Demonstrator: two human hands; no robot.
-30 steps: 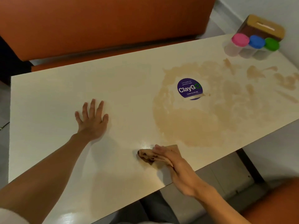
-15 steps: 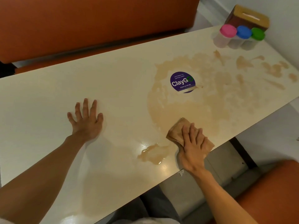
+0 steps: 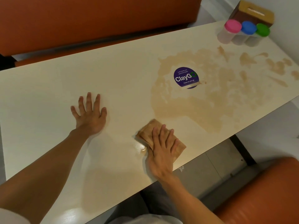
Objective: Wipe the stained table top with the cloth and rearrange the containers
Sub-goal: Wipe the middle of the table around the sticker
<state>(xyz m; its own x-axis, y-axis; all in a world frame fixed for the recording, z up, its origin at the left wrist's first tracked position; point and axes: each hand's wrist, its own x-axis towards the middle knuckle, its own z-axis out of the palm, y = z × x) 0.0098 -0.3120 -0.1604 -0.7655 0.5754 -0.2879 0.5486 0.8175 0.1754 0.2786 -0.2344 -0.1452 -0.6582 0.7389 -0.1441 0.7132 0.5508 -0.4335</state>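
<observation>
A cream table top (image 3: 126, 81) carries a wide brown stain (image 3: 202, 101) around a purple round sticker (image 3: 186, 77). My right hand (image 3: 163, 151) presses flat on a folded tan cloth (image 3: 149, 130) near the front edge, just left of the stain. A small wet patch (image 3: 143, 150) lies beside the cloth. My left hand (image 3: 90, 115) rests flat on the table, fingers spread, further left. Three clear containers stand at the far right corner: pink lid (image 3: 233, 25), blue lid (image 3: 248, 27), green lid (image 3: 263, 29).
A brown box with a slotted wooden top (image 3: 252, 12) stands behind the containers by the wall. An orange bench back (image 3: 97, 18) runs along the far side. An orange seat (image 3: 265, 191) is at the lower right. Smaller stain smears (image 3: 275, 65) reach the right end.
My right hand has slid the cloth to the left over the puddle near the front edge, which is mostly gone. My left hand has stayed planted flat.
</observation>
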